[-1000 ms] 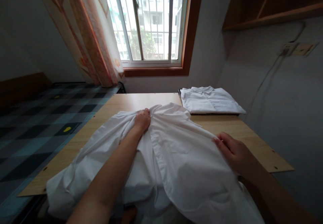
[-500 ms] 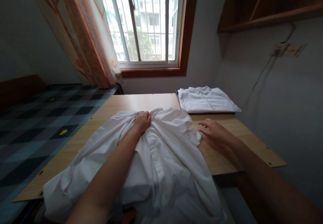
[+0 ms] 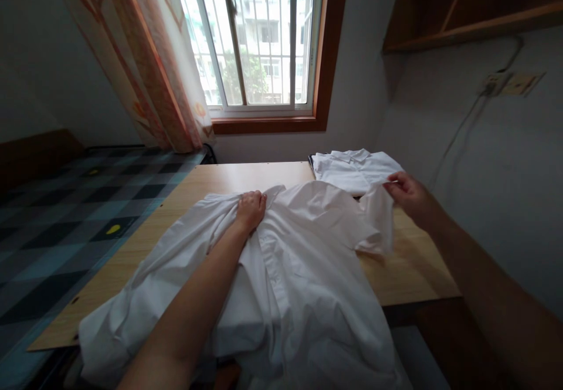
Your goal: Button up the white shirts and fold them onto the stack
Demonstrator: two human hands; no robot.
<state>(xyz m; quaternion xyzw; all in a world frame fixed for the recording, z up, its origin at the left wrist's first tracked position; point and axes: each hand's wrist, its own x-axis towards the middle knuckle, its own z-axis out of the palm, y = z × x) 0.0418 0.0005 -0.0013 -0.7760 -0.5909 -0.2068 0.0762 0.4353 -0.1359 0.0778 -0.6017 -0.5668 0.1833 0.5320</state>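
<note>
A white buttoned shirt (image 3: 316, 273) lies spread and wrinkled over a light wooden board (image 3: 229, 173), its lower part hanging past the near edge. My left hand (image 3: 251, 209) is closed on the cloth near the collar. Out to the right, my right hand (image 3: 407, 193) pinches the end of the short sleeve and holds it stretched above the board. Behind that sleeve, a folded white shirt (image 3: 352, 167) rests on a dark flat piece at the board's back right, partly hidden by the raised sleeve.
A bed with a checked cover (image 3: 57, 220) adjoins the board on the left. A patterned curtain (image 3: 149, 56) hangs beside the barred window (image 3: 264, 44). Upper right are a wooden shelf (image 3: 479, 26) and a wall socket with a cable (image 3: 497, 84).
My right hand has moved right and away from me, and has taken hold of the sleeve, pulling it outward. My left hand stays near the collar.
</note>
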